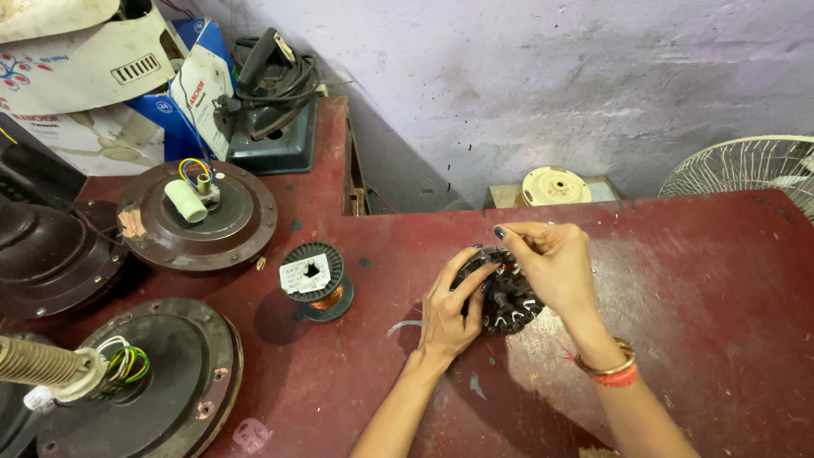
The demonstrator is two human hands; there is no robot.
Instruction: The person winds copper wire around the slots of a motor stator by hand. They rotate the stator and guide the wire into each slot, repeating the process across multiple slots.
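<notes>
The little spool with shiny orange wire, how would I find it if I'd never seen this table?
Start at the dark red table and look left of the person's left hand. The spool stands between that hand and the round brown fan motors. It is the only small black reel, with copper-coloured wire around its middle and a white label on top.
</notes>
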